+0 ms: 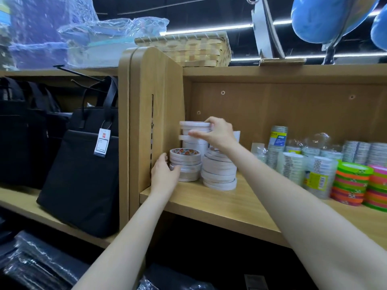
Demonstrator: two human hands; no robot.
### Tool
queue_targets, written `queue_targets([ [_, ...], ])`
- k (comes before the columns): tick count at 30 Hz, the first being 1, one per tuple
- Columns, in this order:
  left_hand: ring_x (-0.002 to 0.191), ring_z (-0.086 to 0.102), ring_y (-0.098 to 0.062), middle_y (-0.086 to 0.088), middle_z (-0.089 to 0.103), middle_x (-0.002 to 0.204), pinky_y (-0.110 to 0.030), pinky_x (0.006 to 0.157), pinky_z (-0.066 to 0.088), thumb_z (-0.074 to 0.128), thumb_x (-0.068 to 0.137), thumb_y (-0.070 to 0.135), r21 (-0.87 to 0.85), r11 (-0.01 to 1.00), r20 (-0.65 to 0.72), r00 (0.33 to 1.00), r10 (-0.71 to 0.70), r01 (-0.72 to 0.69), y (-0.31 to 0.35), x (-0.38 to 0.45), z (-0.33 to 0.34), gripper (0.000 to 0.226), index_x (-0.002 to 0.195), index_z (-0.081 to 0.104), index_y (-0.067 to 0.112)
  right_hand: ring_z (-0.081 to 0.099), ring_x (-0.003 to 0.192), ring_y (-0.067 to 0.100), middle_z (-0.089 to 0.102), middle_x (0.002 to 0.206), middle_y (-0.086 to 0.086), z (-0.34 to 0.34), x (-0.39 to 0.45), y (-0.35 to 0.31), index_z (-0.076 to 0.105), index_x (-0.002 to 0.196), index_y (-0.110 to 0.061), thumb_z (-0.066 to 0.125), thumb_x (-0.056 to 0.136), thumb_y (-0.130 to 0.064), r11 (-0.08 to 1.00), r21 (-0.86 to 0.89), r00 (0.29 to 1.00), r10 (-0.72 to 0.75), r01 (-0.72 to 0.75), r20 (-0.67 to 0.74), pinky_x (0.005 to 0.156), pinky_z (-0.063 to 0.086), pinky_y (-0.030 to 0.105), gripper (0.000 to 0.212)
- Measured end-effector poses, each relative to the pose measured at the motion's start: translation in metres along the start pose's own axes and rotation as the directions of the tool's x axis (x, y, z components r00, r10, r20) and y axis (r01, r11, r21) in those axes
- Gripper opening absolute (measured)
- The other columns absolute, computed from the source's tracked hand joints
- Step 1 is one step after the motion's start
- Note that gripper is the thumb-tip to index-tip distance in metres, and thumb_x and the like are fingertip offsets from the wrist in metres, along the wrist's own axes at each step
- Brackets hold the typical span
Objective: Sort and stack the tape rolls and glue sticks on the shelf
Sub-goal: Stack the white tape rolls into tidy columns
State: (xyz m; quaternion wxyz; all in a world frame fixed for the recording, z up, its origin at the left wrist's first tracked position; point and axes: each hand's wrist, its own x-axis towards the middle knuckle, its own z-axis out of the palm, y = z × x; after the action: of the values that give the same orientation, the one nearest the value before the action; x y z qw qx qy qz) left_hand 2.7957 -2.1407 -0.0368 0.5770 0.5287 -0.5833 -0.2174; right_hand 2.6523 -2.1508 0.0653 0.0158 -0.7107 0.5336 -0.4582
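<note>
Tape rolls being squared up into stacks at the left end of the shelf [219, 204].

Nearest, the left hand [164, 171] is cupping the short front stack [185, 165], fingers curled against its side to steady it; behind, the right hand [215, 132] is pinching the top rolls of the tall back stack [194, 135], thumb in front, fingers over the rim. I'd say she should be lowering them level, edges lined up, since the neighbouring leaning stack [219, 170] looks ready to slide.

1. The hang tag [102, 142] on the black bag [83, 174] bears print too small to read
2. The blue label [277, 141] and barcode sticker [317, 181] on wrapped tape rolls are likewise illegible
</note>
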Motion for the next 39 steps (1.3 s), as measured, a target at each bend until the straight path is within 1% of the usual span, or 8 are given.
queue_targets([
  [2, 0.134, 0.038, -0.023, -0.009, 0.040, 0.145, -0.042, 0.111, 0.032, 0.056, 0.090, 0.015, 0.008, 1.000, 0.012, 1.000, 0.012, -0.012, 0.000, 0.000, -0.001, 0.062, 0.145, 0.029, 0.009, 0.053, 0.096, 0.020, 0.056, 0.082, -0.003, 0.023, 0.003, -0.005, 0.052, 0.084, -0.014, 0.061, 0.077, -0.060, 0.992, -0.126, 0.991, 0.033, -0.017, 0.126, 0.085, 0.039, 0.037, 0.047],
  [5, 0.132, 0.039, -0.020, -0.004, 0.043, 0.144, -0.035, 0.110, 0.033, 0.056, 0.090, 0.012, 0.054, 0.996, 0.091, 0.994, 0.066, -0.071, -0.002, 0.000, -0.001, 0.062, 0.146, 0.029, 0.016, 0.049, 0.118, 0.027, 0.063, 0.111, 0.004, 0.033, 0.005, -0.012, 0.050, 0.116, -0.016, 0.039, 0.080, -0.074, 0.913, -0.407, 0.960, 0.149, -0.040, 0.239, 0.105, 0.021, 0.057, 0.069],
  [8, 0.135, 0.034, -0.022, -0.004, 0.038, 0.147, -0.037, 0.112, 0.029, 0.060, 0.089, 0.016, 0.077, 0.994, 0.131, 0.989, 0.068, -0.079, -0.003, 0.003, -0.001, 0.071, 0.149, 0.022, 0.017, 0.053, 0.105, 0.025, 0.062, 0.093, 0.001, 0.018, 0.006, -0.012, 0.053, 0.092, -0.018, 0.047, 0.081, -0.069, 0.840, -0.537, 0.915, 0.151, 0.081, 0.373, 0.095, 0.029, 0.048, 0.053],
  [16, 0.136, 0.033, -0.021, -0.002, 0.030, 0.151, -0.040, 0.113, 0.029, 0.059, 0.089, 0.016, 0.101, 0.994, 0.233, 0.972, 0.010, -0.034, -0.001, 0.006, 0.000, 0.080, 0.151, 0.007, 0.019, 0.050, 0.115, 0.024, 0.062, 0.111, 0.001, 0.028, 0.004, -0.002, 0.057, 0.108, -0.017, 0.067, 0.071, -0.060, 0.847, -0.521, 0.953, 0.063, 0.107, 0.297, 0.105, 0.016, 0.056, 0.058],
  [21, 0.143, 0.018, -0.016, 0.001, 0.014, 0.157, -0.027, 0.113, 0.017, 0.055, 0.091, 0.011, 0.185, 0.972, 0.123, 0.985, 0.120, -0.142, 0.003, -0.002, 0.003, 0.073, 0.150, 0.011, 0.015, 0.046, 0.120, 0.022, 0.055, 0.123, 0.000, 0.018, 0.008, -0.001, 0.049, 0.123, -0.022, 0.071, 0.070, -0.056, 0.902, -0.421, 0.912, 0.094, 0.092, 0.399, 0.105, 0.020, 0.051, 0.067],
  [24, 0.140, 0.024, -0.016, 0.001, 0.021, 0.155, -0.030, 0.113, 0.022, 0.057, 0.090, 0.008, 0.123, 0.982, 0.137, 0.983, 0.126, -0.143, 0.002, -0.001, 0.001, 0.077, 0.150, 0.010, 0.018, 0.046, 0.118, 0.022, 0.050, 0.130, 0.005, 0.003, 0.012, 0.001, 0.051, 0.126, -0.024, 0.075, 0.075, -0.038, 0.949, -0.309, 0.904, 0.080, 0.059, 0.419, 0.090, 0.040, 0.032, 0.058],
  [30, 0.139, 0.026, -0.018, 0.003, 0.019, 0.155, -0.032, 0.111, 0.027, 0.063, 0.086, 0.011, 0.139, 0.978, 0.171, 0.977, 0.129, -0.153, 0.004, 0.002, 0.003, 0.093, 0.150, -0.003, 0.025, 0.060, 0.085, 0.019, 0.061, 0.114, 0.013, 0.006, 0.015, 0.005, 0.062, 0.113, -0.015, 0.080, 0.071, -0.025, 0.983, -0.183, 0.946, 0.039, 0.022, 0.323, 0.070, 0.046, 0.027, 0.047],
  [39, 0.137, 0.027, -0.026, -0.003, 0.014, 0.154, -0.040, 0.111, 0.029, 0.063, 0.087, 0.015, 0.266, 0.948, 0.124, 0.982, 0.145, -0.174, 0.006, 0.003, 0.007, 0.093, 0.149, -0.006, 0.027, 0.054, 0.105, 0.018, 0.064, 0.114, 0.005, -0.025, 0.001, 0.015, 0.052, 0.122, -0.021, 0.070, 0.079, -0.039, 0.985, -0.173, 0.978, 0.019, 0.018, 0.208, 0.069, 0.042, 0.025, 0.050],
])
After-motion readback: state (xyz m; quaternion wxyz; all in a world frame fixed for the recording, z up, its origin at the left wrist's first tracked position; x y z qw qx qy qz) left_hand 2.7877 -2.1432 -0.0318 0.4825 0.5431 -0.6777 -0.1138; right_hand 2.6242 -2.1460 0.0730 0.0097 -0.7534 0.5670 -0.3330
